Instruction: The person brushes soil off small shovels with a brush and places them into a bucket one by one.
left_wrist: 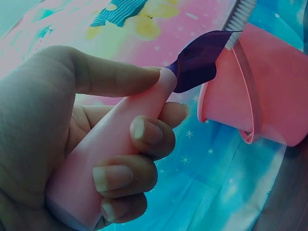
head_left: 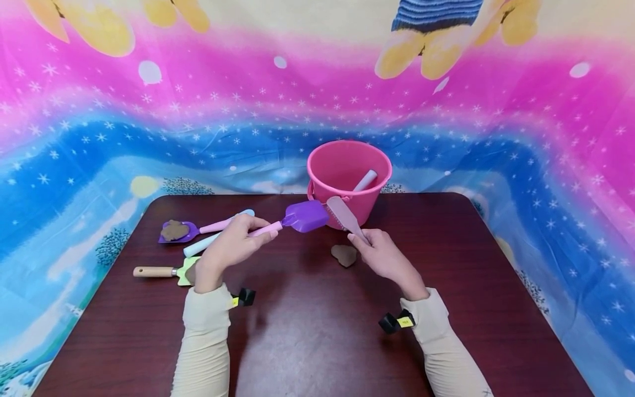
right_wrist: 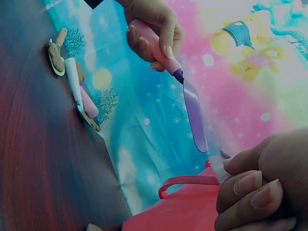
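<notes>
My left hand (head_left: 232, 242) grips the pink handle of a small toy shovel (head_left: 306, 215), its purple blade pointing right. In the left wrist view, the thumb lies along the handle (left_wrist: 115, 130) and the fingers curl round it. My right hand (head_left: 386, 256) holds a mauve brush (head_left: 343, 214) with white bristles (left_wrist: 239, 21). The brush's bristle side faces the shovel blade, its head right by the blade's tip. Both tools are raised in front of a pink bucket (head_left: 364, 205). A flat brown lump (head_left: 344, 255) lies on the table below the brush.
A pale handle (head_left: 365, 181) sticks up inside the bucket. At the left of the dark table (head_left: 297, 342) lie another purple shovel (head_left: 190, 234) bearing a brown lump (head_left: 175, 230), a light-blue-handled tool (head_left: 200, 244) and a green trowel with a wooden handle (head_left: 154, 272). A patterned cloth hangs behind.
</notes>
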The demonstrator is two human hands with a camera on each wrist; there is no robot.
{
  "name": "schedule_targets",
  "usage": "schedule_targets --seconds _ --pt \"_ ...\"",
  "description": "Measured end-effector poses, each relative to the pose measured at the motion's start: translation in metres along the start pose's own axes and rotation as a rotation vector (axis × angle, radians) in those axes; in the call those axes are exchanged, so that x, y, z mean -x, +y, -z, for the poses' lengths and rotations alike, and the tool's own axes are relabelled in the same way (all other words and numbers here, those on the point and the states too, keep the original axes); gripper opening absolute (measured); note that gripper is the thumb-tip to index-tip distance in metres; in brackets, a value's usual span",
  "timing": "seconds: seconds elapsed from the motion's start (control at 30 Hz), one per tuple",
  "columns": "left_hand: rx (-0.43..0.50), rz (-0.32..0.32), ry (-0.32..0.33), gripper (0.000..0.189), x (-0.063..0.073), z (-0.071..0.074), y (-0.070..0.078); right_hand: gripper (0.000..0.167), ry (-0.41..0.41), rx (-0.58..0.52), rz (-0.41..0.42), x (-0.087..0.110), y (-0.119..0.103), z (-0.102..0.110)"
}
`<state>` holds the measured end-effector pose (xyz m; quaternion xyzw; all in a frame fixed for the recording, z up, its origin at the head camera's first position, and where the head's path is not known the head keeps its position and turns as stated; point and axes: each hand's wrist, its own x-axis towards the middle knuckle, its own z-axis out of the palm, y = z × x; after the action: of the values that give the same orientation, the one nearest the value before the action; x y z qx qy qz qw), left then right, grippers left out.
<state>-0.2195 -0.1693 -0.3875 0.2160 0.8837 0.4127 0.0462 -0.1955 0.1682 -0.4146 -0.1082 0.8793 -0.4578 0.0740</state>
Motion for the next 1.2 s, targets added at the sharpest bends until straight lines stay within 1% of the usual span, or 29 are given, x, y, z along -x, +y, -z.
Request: schedule_targets --seconds 0.1,0.33,0.47,0.6,0.7,0.83,1.0,1.2 --pt "-0.010 -0.011 -0.004 0.023 -0.001 -0.002 -0.001 0.034 0.015 -0.007 0.014 0.001 -0.001 -0.001" --pt "-0.034 -0.041 -0.005 0.022 -0.005 -0.011 0.004 0.034 0.035 0.012 0.033 0.003 -0.005 -0.003" --pt "-0.052 -0.046 -0.016 0.023 -0.008 -0.017 0.008 0.035 0.044 0.024 0.019 0.004 -0.008 -0.003" --pt "-0.072 -0.059 -0.020 0.023 -0.012 -0.023 0.012 0.037 0.049 0.063 0.010 0.007 -0.010 -0.006" --pt "-0.073 -0.087 -0.022 0.021 -0.014 -0.027 0.013 0.038 0.031 0.057 0.037 0.008 -0.012 -0.009" --pt "-0.088 -0.113 -0.026 0.021 -0.018 -0.032 0.013 0.033 -0.007 -0.003 0.090 0.007 -0.012 -0.014" --pt "-0.132 -0.108 -0.027 0.021 -0.019 -0.036 0.014 0.031 -0.032 -0.022 0.128 0.006 -0.014 -0.017" --pt "-0.151 -0.113 -0.026 0.018 -0.021 -0.037 0.013 0.031 -0.071 -0.020 0.165 0.007 -0.017 -0.019"
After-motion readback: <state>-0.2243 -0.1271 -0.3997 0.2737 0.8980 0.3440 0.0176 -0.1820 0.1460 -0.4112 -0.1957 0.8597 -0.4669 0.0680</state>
